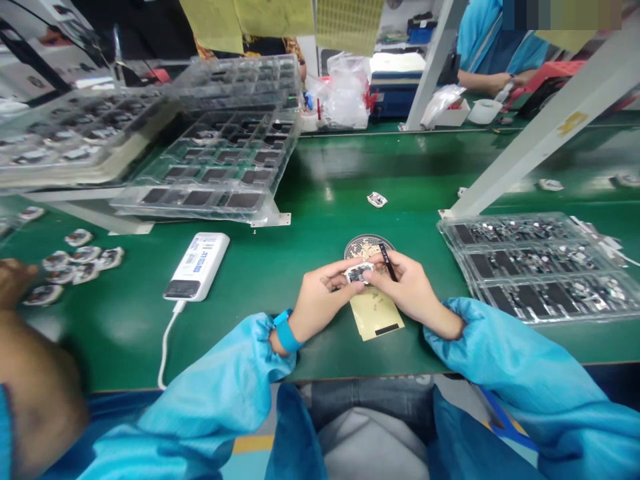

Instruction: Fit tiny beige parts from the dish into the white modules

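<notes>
My left hand (327,293), with a blue band at the wrist, grips a small white-rimmed electronic module (356,272) over the bench. The thumb of my right hand (407,287) presses on the module's right side. A slim black tool (387,261) with pale lettering is held in that same hand; its tip is too small to make out. Just behind the fingers lies a round perforated dish (367,241) with small tan pieces in it. Under my hands is a yellow paper sheet (377,320) with a black strip and a few tiny bits on it.
Left stands a white power bank (197,267) with a cable. Beyond it, several modules (83,257) lie near a co-worker's hand (15,280). Clear trays (215,160) sit on a raised shelf; a filled parts tray (540,267) lies right, by a slanted white post (525,120).
</notes>
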### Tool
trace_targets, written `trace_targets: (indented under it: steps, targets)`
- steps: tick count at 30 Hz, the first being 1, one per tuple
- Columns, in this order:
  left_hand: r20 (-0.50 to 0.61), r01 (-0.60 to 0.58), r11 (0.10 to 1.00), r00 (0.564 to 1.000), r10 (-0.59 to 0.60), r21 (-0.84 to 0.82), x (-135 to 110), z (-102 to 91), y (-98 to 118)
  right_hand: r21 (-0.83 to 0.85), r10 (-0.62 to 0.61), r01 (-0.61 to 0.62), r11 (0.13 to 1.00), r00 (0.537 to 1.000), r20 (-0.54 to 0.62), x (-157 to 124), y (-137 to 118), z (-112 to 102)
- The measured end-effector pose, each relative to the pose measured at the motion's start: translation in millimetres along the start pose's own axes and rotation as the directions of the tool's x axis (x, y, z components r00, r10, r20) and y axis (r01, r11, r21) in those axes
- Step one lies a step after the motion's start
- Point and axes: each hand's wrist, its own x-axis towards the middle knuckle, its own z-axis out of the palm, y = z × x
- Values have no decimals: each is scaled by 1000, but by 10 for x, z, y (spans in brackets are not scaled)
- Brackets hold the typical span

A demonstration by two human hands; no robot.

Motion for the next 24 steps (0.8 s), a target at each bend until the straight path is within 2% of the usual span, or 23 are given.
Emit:
trace_targets:
  steps: [3,6,8,11,14,20,24]
  targets:
    - [28,51,987,998,-47,-150,7,33,30,26,5,-6,1000,1000,5,-1,15,26]
    - [17,4,985,1000,-1,-174,8,65,56,87,41,-46,995,998,54,2,50,58]
    - [-8,-40,992,999,40,-117,5,74,50,76,55,-60,995,996,66,8,69,70]
    - [-30,-67,992,997,70,110,-5,70,33,-30,27,-27,999,1000,7,14,64,65]
    - [-12,-120,944,991,130,307,-25,76,49,-112,5,-11,994,998,-60,-3,19,63]
    - [-85,-178,923,972,220,342,-52,135,92,-60,4,-9,998,995,-95,-39,-38,104]
    - [-74,-157,931,979,191,330,-7,116,67,-217,-54,46,975,998,-32,25,-25,32]
